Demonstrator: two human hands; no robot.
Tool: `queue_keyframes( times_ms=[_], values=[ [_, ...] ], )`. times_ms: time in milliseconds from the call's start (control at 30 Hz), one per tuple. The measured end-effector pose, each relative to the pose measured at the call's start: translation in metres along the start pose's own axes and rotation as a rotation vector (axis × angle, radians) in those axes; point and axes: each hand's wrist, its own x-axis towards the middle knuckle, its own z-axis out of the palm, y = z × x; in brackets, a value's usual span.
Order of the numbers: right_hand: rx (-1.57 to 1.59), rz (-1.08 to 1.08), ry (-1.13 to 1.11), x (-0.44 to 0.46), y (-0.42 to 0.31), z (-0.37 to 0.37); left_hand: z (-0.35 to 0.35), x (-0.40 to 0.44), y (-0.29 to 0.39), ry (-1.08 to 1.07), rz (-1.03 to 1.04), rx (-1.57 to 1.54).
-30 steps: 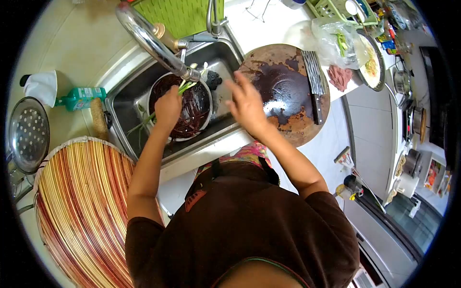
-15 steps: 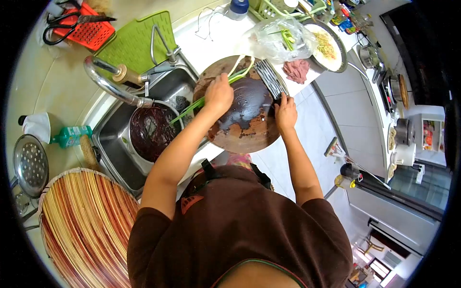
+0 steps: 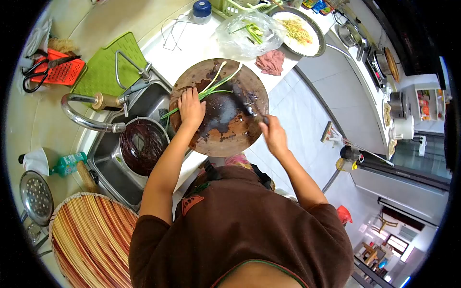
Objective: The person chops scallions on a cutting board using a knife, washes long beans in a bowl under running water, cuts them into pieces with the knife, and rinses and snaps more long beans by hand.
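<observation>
On the round wooden cutting board [image 3: 221, 144] lie several spring onions [image 3: 216, 86], white ends pointing away from me and green leaves hanging off its left edge. My left hand [image 3: 191, 109] presses down over the greens near that edge, fingers closed on them. At the board's right edge, my right hand [image 3: 273, 134] is wrapped round the handle of a kitchen cleaver [image 3: 244, 104]. Its dark blade is seen nearly edge-on and slightly blurred, over the board to the right of the onions. Dark wet patches mark the wood.
Left of the board is a sink [image 3: 109, 165] holding a metal basin [image 3: 165, 137] of dark reddish strands, under a tap [image 3: 72, 113]. Behind the board lie a plastic bag [image 3: 230, 36] with cut greens, a pink cloth [image 3: 271, 62] and a pan [image 3: 317, 41] of food.
The cleaver has turned from showing its broad striped face to nearly edge-on, and moved toward me. My left hand has brought the spring onions down onto the board. The view has shifted.
</observation>
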Motion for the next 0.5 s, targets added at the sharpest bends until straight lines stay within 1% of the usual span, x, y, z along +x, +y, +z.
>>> queue_keyframes(
  times_ms=[100, 133, 200, 233, 333, 433, 500],
  values=[
    [-0.004, -0.067, -0.119, 0.024, -0.048, 0.024, 0.005, -0.005, -0.006, 0.005, 0.042, 0.024],
    [-0.048, -0.085, -0.154, 0.031, -0.058, 0.034, 0.007, -0.005, -0.007, 0.085, 0.074, 0.022],
    [-0.114, -0.106, -0.218, 0.044, -0.079, 0.044, 0.005, -0.003, -0.006, 0.064, 0.087, 0.046],
    [-0.124, -0.098, -0.220, 0.049, -0.083, 0.049, 0.005, -0.002, -0.005, 0.054, 0.091, 0.057],
    [-0.155, -0.081, -0.246, 0.061, -0.082, 0.072, 0.013, -0.002, -0.008, 0.198, 0.190, 0.104],
    [-0.149, -0.058, -0.244, 0.063, -0.082, 0.083, 0.009, -0.006, -0.008, 0.141, 0.221, 0.147],
    [-0.130, -0.072, -0.229, 0.063, -0.079, 0.086, 0.010, -0.006, -0.010, 0.141, 0.246, 0.178]
  ],
)
